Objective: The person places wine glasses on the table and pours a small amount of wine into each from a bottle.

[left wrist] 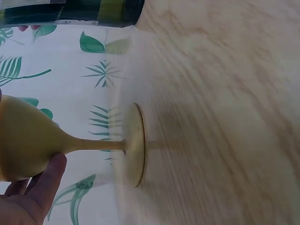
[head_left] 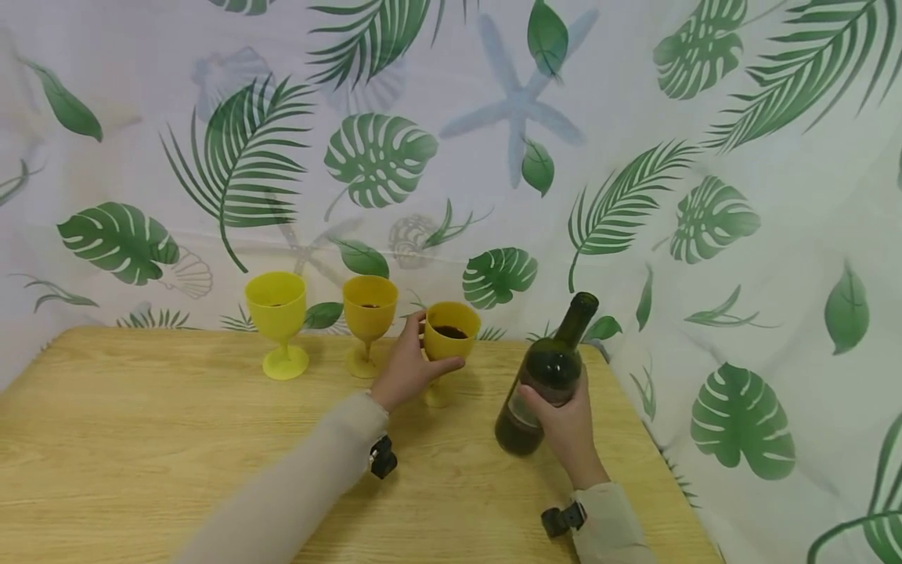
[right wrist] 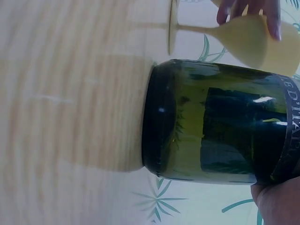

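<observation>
My left hand (head_left: pixel 412 366) holds an orange-yellow goblet (head_left: pixel 454 349) by its bowl, thumb in front and fingers behind; dark liquid lies inside. In the left wrist view, the goblet's foot (left wrist: pixel 134 145) is at the tabletop; I cannot tell whether it touches. To the right, my right hand (head_left: pixel 569 427) grips a dark green wine bottle (head_left: pixel 553 362) around its labelled body. The bottle's neck leans right in the head view and its mouth is uncovered. Its base (right wrist: pixel 157 122) is close to the table in the right wrist view, contact unclear.
Left of the held goblet stand another orange-yellow goblet (head_left: pixel 369 309) and a bright yellow goblet (head_left: pixel 276 313), both with a little dark liquid showing. They are near the back edge of the wooden table (head_left: pixel 176 446). A leaf-printed cloth (head_left: pixel 451 211) hangs behind.
</observation>
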